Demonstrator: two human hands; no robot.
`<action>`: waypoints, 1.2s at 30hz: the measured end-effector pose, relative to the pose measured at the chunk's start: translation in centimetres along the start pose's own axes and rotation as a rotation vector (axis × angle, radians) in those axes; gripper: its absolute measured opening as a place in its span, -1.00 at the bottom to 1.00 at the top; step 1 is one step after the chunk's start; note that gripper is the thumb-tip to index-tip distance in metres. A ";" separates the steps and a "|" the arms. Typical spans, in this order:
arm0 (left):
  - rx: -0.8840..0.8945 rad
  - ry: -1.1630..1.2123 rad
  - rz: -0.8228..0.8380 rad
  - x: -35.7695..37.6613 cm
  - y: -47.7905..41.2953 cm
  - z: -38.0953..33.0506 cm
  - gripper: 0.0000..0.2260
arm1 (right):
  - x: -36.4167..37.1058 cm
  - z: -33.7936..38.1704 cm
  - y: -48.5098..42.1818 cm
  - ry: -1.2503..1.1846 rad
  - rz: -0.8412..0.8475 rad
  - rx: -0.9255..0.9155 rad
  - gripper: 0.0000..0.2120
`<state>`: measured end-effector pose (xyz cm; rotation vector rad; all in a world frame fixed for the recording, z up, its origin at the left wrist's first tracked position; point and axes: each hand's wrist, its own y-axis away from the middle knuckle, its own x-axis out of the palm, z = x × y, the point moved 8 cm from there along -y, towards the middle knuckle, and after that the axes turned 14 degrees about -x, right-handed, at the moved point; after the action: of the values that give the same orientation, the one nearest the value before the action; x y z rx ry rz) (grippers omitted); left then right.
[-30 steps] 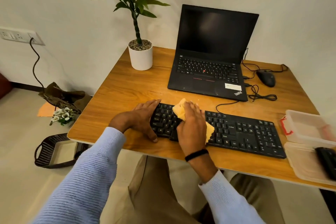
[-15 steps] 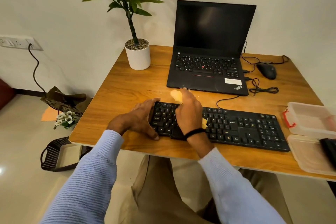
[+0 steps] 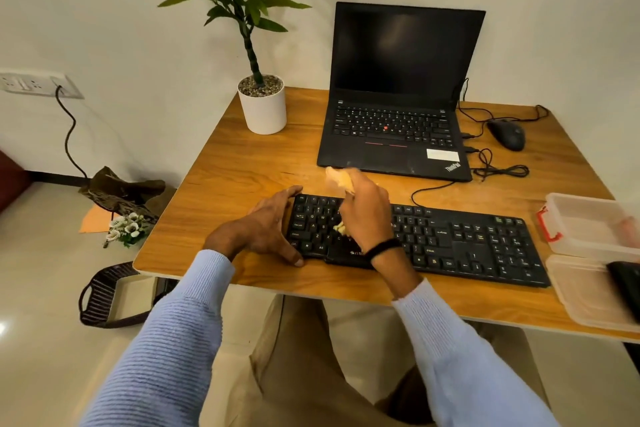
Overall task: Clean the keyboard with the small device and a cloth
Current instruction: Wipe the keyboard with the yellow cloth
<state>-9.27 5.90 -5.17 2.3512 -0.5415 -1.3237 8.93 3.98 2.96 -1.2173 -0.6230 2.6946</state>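
1. The left hand (image 3: 266, 232) is lying spread wide against the left end of the black keyboard (image 3: 450, 243). Its fingers are nearly straight, with the thumb on the near edge and one finger on the far edge. It is holding nothing else. It should be pressing down well, so the keyboard is not sliding on the wooden desk (image 3: 242, 163).
2. The right hand (image 3: 367, 215) is curling tight round the yellow cloth (image 3: 341, 178), over the letter keys just beside the left hand. A blurry bit of cloth is poking out past the far edge of the keyboard, and a small bit is showing under the palm.
3. This looks like the wiping step. The hand should be rubbing softly, row by row, and pushing the cloth into the gaps between keys.
4. The wiping should be going on toward the number keys on the right.
5. A clear plastic box (image 3: 588, 218) and its lid (image 3: 581, 295) are sitting near the right end of the keyboard. A dark thing (image 3: 627, 282) is lying in the lid, but it is cut off, so it may or may not be the small device. The wiping arm should be stopping before it bumps them.
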 end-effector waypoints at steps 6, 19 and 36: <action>0.001 0.002 0.004 0.0 0.0 0.2 0.30 | 7.6 1.5 -0.6 0.060 0.362 -0.352 -0.47; 0.033 -0.089 0.006 -0.2 -0.4 -0.7 0.29 | 5.9 1.0 1.6 0.062 0.331 -0.337 -0.50; 0.074 -0.061 0.028 -0.4 -0.5 -0.7 0.19 | 2.6 -2.9 0.6 0.246 0.306 -0.104 -0.62</action>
<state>-8.77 6.63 -4.83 2.3598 -0.6501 -1.3894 9.39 5.11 -0.84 -1.7694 -0.5905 2.7055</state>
